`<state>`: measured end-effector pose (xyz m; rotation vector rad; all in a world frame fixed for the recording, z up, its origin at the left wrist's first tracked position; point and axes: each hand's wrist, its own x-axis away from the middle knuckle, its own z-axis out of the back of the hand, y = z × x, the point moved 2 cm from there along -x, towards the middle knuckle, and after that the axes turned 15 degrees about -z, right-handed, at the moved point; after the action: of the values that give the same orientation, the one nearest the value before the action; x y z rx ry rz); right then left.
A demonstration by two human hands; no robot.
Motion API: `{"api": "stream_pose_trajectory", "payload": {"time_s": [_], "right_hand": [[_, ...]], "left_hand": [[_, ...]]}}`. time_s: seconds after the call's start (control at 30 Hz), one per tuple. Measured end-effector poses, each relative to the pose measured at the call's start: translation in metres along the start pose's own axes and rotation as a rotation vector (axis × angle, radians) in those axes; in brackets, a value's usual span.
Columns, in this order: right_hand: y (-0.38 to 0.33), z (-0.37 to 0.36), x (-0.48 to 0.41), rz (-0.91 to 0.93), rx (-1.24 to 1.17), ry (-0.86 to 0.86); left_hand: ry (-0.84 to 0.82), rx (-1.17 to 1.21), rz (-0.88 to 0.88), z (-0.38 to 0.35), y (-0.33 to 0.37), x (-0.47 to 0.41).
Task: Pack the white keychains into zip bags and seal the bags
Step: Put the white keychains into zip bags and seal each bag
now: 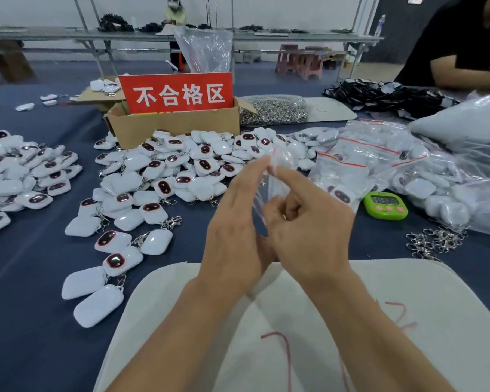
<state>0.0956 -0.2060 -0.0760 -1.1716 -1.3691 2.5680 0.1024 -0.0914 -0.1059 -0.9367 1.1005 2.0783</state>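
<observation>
Both hands are up off the surface, close together, working one clear zip bag (278,176) between them. The left hand (235,224) pinches its upper edge with long fingers. The right hand (309,224) grips it from the other side, forefinger out and the rest curled in. I cannot tell whether anything is inside the bag. Under the forearms lies a pale mat (450,321) on the dark blue surface (26,278). Loose white keychains (181,165) are heaped just beyond the left hand and spread further out on that side. Behind that heap stands a cardboard box (176,125) with a red sign (178,93). Beside the right hand sits a green timer (385,205), with filled bags (365,159) beyond it and a tangle of metal clasps (433,241) nearer.
</observation>
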Motion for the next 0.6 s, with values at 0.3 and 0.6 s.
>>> {"api": "stream_pose_trajectory", "payload": {"time_s": [0.3,0.6], "right_hand": [[0.004,0.014,-0.012,-0.025,0.022,-0.376],[0.034,0.003,-0.017,-0.135,0.27,-0.586]], "left_hand": [[0.157,0.359,0.491,0.003,-0.018,-0.004],[-0.082,0.457,0.599,0.008,-0.037,-0.001]]}}
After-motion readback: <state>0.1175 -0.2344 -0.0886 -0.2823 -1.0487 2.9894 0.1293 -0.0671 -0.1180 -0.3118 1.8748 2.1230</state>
